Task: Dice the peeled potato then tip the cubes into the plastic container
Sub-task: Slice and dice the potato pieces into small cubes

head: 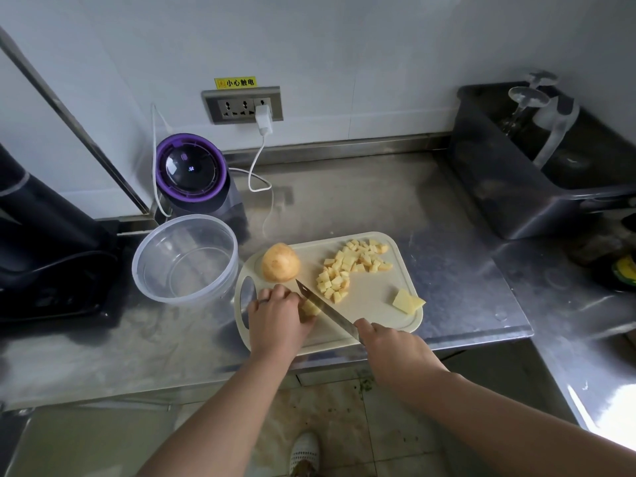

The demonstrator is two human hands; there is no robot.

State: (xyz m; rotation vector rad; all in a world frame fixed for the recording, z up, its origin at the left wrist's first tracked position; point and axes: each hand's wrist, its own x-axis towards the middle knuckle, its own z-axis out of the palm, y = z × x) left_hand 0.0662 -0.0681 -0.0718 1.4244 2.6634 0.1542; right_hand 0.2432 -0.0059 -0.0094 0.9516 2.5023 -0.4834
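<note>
One steel bench carries everything; a dark bin sits at its back right corner, out of the work area. Plastic container stands empty toward the front left, just beside the handle end of the cutting board. My read: parked close so the tip-in is a short move. The board lies along the bench's front edge. Left hand is at the board's left end, fingers curled down and clamped on a potato piece, knuckles toward the blade. That looks like a claw hold to keep the tips off the edge. Right hand is at the board's front edge, fingers wrapped tight round the handle of the knife; the handle itself is hidden in the fist. The blade runs diagonally, tip toward the board's back left, hard against the held piece. Uncut potato half sits dome up near the board's back left corner, apart from the rest, queued. Cubes are heaped toward the back right, clear of the cutting zone, likely to keep the blade path free. One flat slab lies near the right edge, apart from the pile, not yet cut. Judgement: roughly halfway through dicing, nothing in the container yet.
</note>
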